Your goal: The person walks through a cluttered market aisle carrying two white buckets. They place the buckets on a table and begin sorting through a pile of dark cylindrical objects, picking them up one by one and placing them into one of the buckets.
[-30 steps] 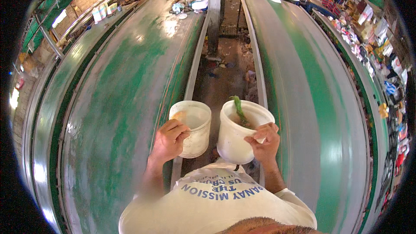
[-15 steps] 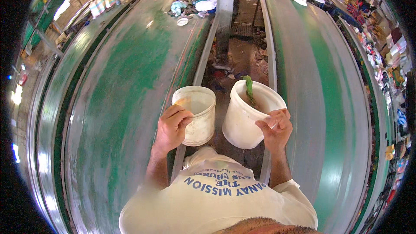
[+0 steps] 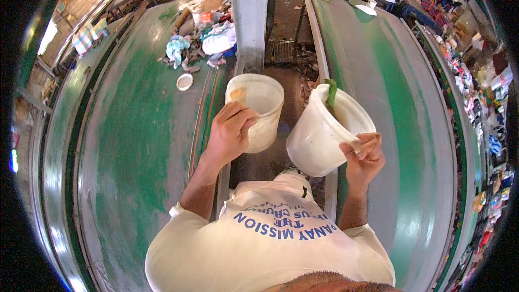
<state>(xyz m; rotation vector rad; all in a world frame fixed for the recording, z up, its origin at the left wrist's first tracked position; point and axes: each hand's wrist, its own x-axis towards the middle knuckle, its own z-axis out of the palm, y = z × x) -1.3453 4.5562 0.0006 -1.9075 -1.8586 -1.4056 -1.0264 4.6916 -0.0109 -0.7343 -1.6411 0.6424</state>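
The left grip (image 3: 232, 128) pinched a white bucket (image 3: 265, 132) by its rim, the right grip (image 3: 363, 158) a tilted bucket (image 3: 316, 143) holding a green leafy piece (image 3: 331, 96). Both hung between counters (image 3: 140, 135), seemingly stiff, light, best held rim-first.

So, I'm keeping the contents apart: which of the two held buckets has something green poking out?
The bucket in the right hand: a green, leaf-like piece sticks up past its rim. The other bucket, in the left hand, shows nothing green.
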